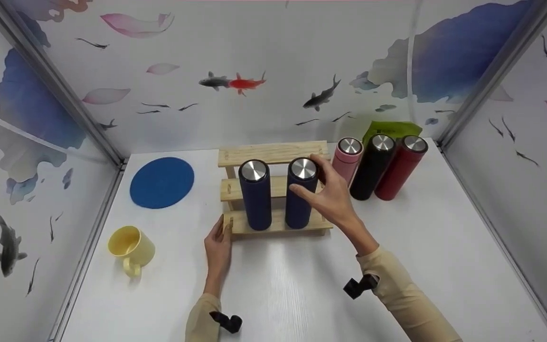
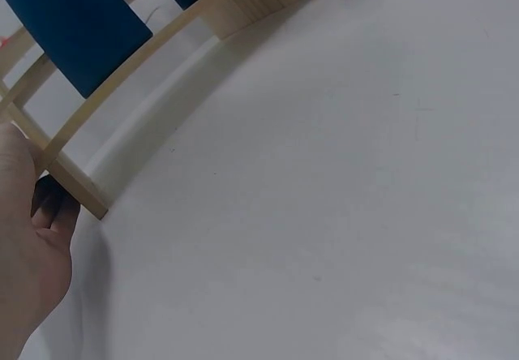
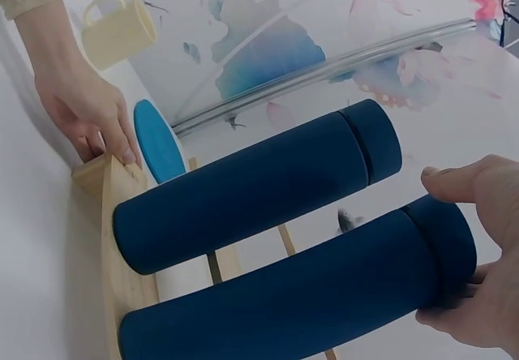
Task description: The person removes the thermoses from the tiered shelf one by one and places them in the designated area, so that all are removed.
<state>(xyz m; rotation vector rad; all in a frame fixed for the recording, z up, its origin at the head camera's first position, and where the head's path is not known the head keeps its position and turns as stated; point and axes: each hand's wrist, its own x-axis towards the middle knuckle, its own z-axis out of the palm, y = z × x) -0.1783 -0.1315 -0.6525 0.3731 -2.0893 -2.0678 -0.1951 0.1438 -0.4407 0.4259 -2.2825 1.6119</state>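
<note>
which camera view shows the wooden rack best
The head view: all three tiers of the wooden rack show, though two blue bottles partly hide it. The left wrist view crops it at upper left; the right wrist view shows part of the lowest tier, plus slivers behind the bottles.

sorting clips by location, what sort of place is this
Likely a small work booth, perhaps for staged recordings: fish-patterned panels with metal corner posts wall in three sides of a white table.

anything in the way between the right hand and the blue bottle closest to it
Nothing visible: the right hand is at the top of the blue bottle. The other blue bottle stands to the left of both.
</note>
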